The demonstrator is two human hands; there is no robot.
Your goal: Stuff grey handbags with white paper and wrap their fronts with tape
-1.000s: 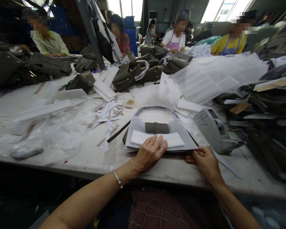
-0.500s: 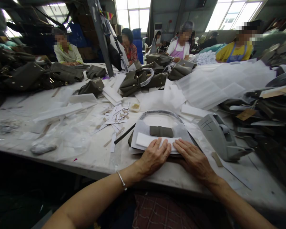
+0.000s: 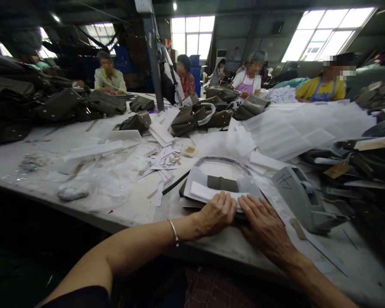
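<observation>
A dark olive handbag (image 3: 182, 189) lies flat in front of me at the table's near edge. Its arched handle (image 3: 224, 159) is wrapped in clear plastic. White sheet material covers its front around an olive flap tab (image 3: 223, 183). Across the lower part runs a white foam strip (image 3: 205, 191). My left hand (image 3: 218, 211) has its fingers curled and closed over the strip's near edge; the thumb is hidden. Just right of it, my right hand (image 3: 263, 222) rests with fingers stretched out flat over the strip's right end and the bag.
A grey tape dispenser (image 3: 295, 192) stands to the right, beside a heap of dark bags (image 3: 356, 162). Paper scraps (image 3: 165, 158), a small plastic tub (image 3: 189, 150), foam sheets (image 3: 288, 117) and more handbags (image 3: 192, 117) cover the table (image 3: 141, 209). Several people sit opposite.
My left hand's fingers have drawn in and curled more over the foam strip's edge. My right hand stays laid on the strip's right end. The view has tilted up and shifted left.
</observation>
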